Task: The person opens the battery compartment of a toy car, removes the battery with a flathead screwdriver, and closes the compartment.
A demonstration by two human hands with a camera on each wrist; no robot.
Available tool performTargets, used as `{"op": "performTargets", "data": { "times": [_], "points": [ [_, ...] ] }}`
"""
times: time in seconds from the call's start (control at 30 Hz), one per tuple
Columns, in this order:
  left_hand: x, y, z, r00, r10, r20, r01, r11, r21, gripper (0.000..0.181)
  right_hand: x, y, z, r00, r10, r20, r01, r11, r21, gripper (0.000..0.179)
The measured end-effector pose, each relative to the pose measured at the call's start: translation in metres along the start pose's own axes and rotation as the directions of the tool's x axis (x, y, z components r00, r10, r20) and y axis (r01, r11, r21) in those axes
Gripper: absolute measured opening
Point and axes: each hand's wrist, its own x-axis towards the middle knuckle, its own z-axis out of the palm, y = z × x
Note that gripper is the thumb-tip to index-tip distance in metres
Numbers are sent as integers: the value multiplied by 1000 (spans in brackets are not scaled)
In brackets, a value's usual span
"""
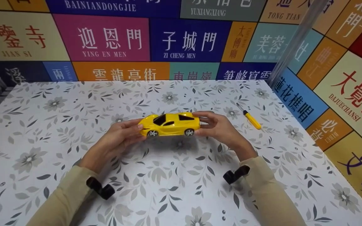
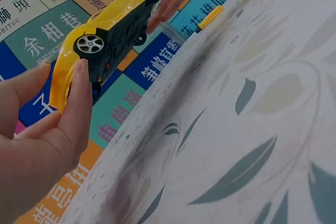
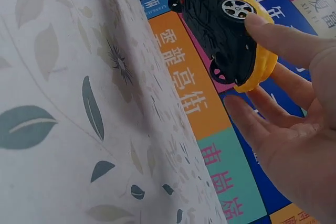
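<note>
Yellow toy car spans left to right above the worktop; the left hand's fingers pinch its nose, the right hand's, partly curled, its tail.

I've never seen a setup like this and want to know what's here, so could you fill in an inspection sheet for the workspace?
Surface: white table patterned with grey leaves and flowers.
Job's things: yellow toy car, held up off the table, its dark underside showing in both wrist views.
Clutter: yellow-handled screwdriver lying on the table to the right, untouched.
Left grip: the person's bare left hand, pinching the car's front end.
Right grip: the person's bare right hand, holding the car's rear end.
Cables: nothing seen.
Surroundings: colourful wall panels with Chinese characters, behind the table and along its right side.
</note>
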Motion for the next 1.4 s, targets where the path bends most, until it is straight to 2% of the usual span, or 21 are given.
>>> {"op": "performTargets", "data": {
  "times": [0.17,0.47,0.6,0.7,0.83,0.93,1.23,1.4],
  "points": [
    [-1,1,-2,997,35,65,-37,999,29,66,0,3,-1,1000,-16,-27,17,999,51,61],
    [-1,0,-3,993,66,99,-74,995,70,68,0,6,-2,993,-85,-85,93,991,100,54],
    [0,-3,-4,985,99,140,-116,987,114,68,0,7,-4,994,-77,-74,86,989,119,53],
    [-1,-4,-5,979,116,170,-146,974,172,64,0,7,-5,996,-45,-83,52,995,85,53],
    [-1,-3,-6,985,116,130,-149,947,285,64,0,8,-7,994,5,-112,-4,1000,16,51],
    [-1,-4,-5,989,120,87,-143,928,344,65,0,10,-8,994,9,-112,-9,1000,1,49],
    [4,-12,-3,968,232,94,-250,883,397,59,3,12,-3,993,-3,-118,14,996,88,47],
    [5,-13,0,964,260,52,-261,897,356,58,6,12,4,990,11,-142,9,990,137,49]
  ]
}}
